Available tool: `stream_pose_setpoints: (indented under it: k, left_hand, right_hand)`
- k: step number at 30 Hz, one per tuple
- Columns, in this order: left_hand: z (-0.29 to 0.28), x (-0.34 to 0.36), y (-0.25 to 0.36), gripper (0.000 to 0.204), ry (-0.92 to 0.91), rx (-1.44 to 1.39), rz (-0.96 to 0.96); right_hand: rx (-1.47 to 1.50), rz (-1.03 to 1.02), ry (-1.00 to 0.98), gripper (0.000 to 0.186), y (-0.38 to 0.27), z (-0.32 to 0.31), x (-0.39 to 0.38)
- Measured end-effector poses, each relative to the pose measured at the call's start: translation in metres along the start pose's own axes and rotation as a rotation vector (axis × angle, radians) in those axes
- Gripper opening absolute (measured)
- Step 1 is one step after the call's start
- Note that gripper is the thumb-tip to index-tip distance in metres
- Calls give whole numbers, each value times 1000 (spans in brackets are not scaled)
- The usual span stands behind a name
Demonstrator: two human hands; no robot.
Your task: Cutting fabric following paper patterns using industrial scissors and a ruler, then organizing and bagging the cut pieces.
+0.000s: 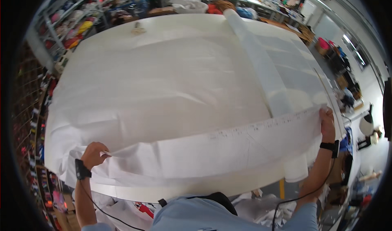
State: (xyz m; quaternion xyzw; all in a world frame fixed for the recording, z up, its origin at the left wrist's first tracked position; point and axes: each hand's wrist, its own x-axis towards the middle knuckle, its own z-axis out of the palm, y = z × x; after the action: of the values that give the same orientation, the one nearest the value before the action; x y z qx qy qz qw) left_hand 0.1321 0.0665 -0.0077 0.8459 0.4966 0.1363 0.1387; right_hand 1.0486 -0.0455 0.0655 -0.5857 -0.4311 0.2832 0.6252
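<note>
A long white sheet (204,155), with a row of small dark markings near its upper edge at the right, stretches across the near side of a big pale table (163,193). Whether it is paper or cloth I cannot tell. At the near left, my left hand (94,154) pinches its edge, and the material bunches and wrinkles there. My right hand (327,122) closes on the sheet's far right corner, holding that end up. Between the two hands the strip hangs fairly taut. Beyond it, a wide white layer (163,80) with soft creases covers the tabletop.
A pale roll (259,61) lies lengthwise over the table's right half, its near end poking out beneath the sheet. A small tan object (138,29) sits at the far left. Crowded shelves (77,22) stand at the left. Crumpled white material (261,208) lies below the near edge.
</note>
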Motion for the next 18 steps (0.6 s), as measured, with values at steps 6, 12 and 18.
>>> stream_pose_setpoints:
  k: [6, 12, 18]
  left_hand:
    - [-34, -23, -79, 15, 271, 363, -7]
    - [-226, -42, -75, 24, 589, 923, -300]
    - [-248, -77, 27, 32, 629, 1072, -280]
  right_hand:
    - [-1059, -73, -586, 11, -14, 122, 126]
    - [-1138, -992, 192, 39, -162, 233, 289]
    - [-635, -1271, 874, 21, -256, 220, 273]
